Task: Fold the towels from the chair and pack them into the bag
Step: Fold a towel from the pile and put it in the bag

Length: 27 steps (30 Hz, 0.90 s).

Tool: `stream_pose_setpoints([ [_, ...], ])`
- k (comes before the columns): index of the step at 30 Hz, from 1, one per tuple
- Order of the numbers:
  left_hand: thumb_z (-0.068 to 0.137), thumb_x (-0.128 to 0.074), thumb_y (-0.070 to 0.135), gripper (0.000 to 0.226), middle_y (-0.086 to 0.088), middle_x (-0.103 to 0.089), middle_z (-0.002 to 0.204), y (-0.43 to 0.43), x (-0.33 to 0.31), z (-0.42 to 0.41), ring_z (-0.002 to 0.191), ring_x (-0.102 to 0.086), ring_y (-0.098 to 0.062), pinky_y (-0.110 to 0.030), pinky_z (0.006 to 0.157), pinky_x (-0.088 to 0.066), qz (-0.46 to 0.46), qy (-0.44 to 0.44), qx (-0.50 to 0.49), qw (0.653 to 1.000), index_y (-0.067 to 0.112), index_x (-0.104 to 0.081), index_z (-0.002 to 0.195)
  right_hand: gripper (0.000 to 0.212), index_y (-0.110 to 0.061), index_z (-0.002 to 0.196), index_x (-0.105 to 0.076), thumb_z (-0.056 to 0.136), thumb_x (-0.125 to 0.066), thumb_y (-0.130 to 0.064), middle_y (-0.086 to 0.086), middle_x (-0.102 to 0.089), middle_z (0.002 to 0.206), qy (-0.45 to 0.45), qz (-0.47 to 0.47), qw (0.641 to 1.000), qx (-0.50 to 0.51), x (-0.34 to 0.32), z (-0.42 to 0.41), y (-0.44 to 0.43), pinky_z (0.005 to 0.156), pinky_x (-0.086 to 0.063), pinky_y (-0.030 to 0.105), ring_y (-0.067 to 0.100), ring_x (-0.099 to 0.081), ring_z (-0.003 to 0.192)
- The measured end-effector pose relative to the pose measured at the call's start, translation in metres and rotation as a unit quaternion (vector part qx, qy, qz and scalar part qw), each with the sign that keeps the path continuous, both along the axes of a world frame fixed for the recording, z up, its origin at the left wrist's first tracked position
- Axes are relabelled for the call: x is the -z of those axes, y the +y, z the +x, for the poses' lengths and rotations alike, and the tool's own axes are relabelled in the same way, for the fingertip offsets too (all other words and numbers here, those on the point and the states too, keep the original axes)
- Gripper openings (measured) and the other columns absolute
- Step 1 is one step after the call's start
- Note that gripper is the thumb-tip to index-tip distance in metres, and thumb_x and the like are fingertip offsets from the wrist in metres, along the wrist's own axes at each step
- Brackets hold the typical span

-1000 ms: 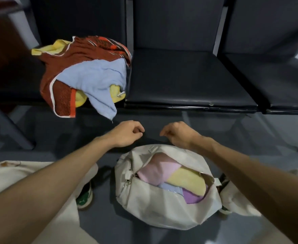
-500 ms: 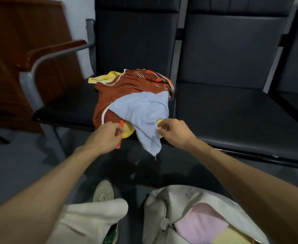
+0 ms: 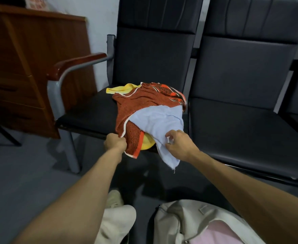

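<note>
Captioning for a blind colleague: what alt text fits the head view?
On a black chair seat, the left hand grips the edge of the rust-red towel and the right hand pinches the pale blue towel lying over it. A yellow towel peeks out beneath; an open beige bag sits on the floor.

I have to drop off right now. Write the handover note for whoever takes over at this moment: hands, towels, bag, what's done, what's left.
The left hand grips the front edge of the rust-red patterned towel.
The right hand pinches the light blue towel, whose corner hangs past the seat's front.
Both towels lie heaped on the chair, with a yellow towel under them.
The bag stands open on the floor, with a pink towel inside.
Done: at least one towel packed.
Left: fold and pack the three on the chair.
</note>
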<state>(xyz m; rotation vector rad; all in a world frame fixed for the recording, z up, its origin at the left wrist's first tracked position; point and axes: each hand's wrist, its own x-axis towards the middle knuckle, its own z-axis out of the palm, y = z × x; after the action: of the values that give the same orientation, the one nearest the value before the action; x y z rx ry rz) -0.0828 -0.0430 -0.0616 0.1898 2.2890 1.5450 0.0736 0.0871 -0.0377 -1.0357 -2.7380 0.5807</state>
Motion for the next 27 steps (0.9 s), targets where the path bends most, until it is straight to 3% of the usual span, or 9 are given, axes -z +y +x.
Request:
stream_pose_setpoints([
  [5,0.098,-0.050,0.017,0.018,-0.007,-0.064,0.090,-0.004,-0.052,0.000,0.069,-0.060,-0.018,-0.025,0.056,-0.046,0.215,-0.064,-0.102,0.969,0.014,-0.066,0.091,0.044,-0.014,0.136,-0.048,0.094,-0.052,-0.023,0.011,-0.049,0.134,-0.018,0.024,0.999,-0.013,-0.015,-0.005,-0.006,0.096,-0.046,0.038,0.029,-0.050,0.122],
  [8,0.101,-0.046,0.029,0.015,-0.003,-0.063,0.100,-0.007,-0.070,0.000,0.087,-0.064,-0.020,-0.035,0.073,-0.056,0.254,-0.045,-0.100,0.961,0.023,-0.059,0.096,0.036,-0.014,0.129,-0.056,0.094,-0.053,-0.023,0.006,-0.056,0.131,0.036,0.006,0.999,-0.023,-0.021,-0.010,-0.009,0.097,-0.044,0.032,0.023,-0.054,0.118],
  [11,0.101,-0.042,0.033,0.016,0.003,-0.058,0.102,-0.009,-0.085,0.006,0.091,-0.056,-0.011,-0.027,0.070,-0.047,0.302,0.009,-0.073,0.951,0.027,-0.057,0.100,0.027,-0.012,0.119,-0.065,0.096,-0.052,-0.021,0.000,-0.065,0.116,0.144,-0.098,0.985,-0.017,-0.032,-0.021,-0.014,0.094,-0.048,0.032,0.017,-0.060,0.109],
  [13,0.101,-0.042,0.033,0.019,0.004,-0.059,0.099,-0.010,-0.094,0.011,0.090,-0.056,-0.009,-0.024,0.067,-0.043,0.341,0.051,-0.046,0.938,0.029,-0.058,0.092,0.024,-0.010,0.113,-0.066,0.098,-0.051,-0.021,0.002,-0.067,0.106,0.215,-0.202,0.955,-0.005,-0.044,-0.030,-0.017,0.083,-0.052,0.030,0.017,-0.063,0.097],
  [17,0.100,-0.045,0.030,0.021,0.007,-0.059,0.089,-0.015,-0.102,0.017,0.084,-0.057,-0.006,-0.019,0.066,-0.043,0.385,0.108,-0.028,0.916,0.030,-0.059,0.085,0.029,-0.011,0.102,-0.066,0.101,-0.046,-0.032,0.003,-0.068,0.095,0.252,-0.281,0.926,0.013,-0.062,-0.042,-0.019,0.076,-0.051,0.026,0.017,-0.064,0.088],
  [22,0.092,-0.054,0.016,0.028,0.006,-0.063,0.071,-0.024,-0.104,0.028,0.073,-0.059,-0.009,-0.024,0.067,-0.044,0.416,0.108,0.080,0.899,0.023,-0.065,0.068,0.068,0.000,0.116,-0.054,0.095,-0.037,-0.062,0.017,-0.064,0.112,0.340,-0.561,0.752,0.062,-0.077,-0.049,-0.007,0.084,-0.056,0.040,0.029,-0.065,0.100],
  [24,0.085,-0.058,0.018,0.020,0.002,-0.064,0.071,-0.025,-0.105,0.036,0.073,-0.060,-0.012,-0.026,0.069,-0.046,0.391,0.128,0.168,0.896,0.021,-0.067,0.068,0.053,0.001,0.101,-0.055,0.096,-0.048,-0.051,0.015,-0.065,0.098,0.353,-0.588,0.724,0.075,-0.083,-0.052,-0.003,0.074,-0.057,0.037,0.025,-0.066,0.089],
  [26,0.079,-0.058,0.022,0.015,0.002,-0.063,0.069,-0.024,-0.104,0.044,0.071,-0.059,-0.011,-0.024,0.068,-0.045,0.341,0.140,0.246,0.896,0.019,-0.067,0.068,0.026,-0.004,0.079,-0.054,0.095,-0.059,-0.024,0.007,-0.057,0.068,0.338,-0.566,0.747,0.089,-0.089,-0.055,-0.003,0.054,-0.054,0.029,0.015,-0.055,0.059],
  [27,0.079,-0.058,0.023,0.015,0.001,-0.064,0.070,-0.022,-0.104,0.048,0.072,-0.060,-0.011,-0.024,0.069,-0.045,0.319,0.139,0.271,0.897,0.018,-0.068,0.069,0.017,-0.005,0.078,-0.056,0.092,-0.061,-0.012,0.008,-0.054,0.068,0.343,-0.540,0.762,0.101,-0.092,-0.056,0.001,0.053,-0.054,0.028,0.014,-0.052,0.057],
])
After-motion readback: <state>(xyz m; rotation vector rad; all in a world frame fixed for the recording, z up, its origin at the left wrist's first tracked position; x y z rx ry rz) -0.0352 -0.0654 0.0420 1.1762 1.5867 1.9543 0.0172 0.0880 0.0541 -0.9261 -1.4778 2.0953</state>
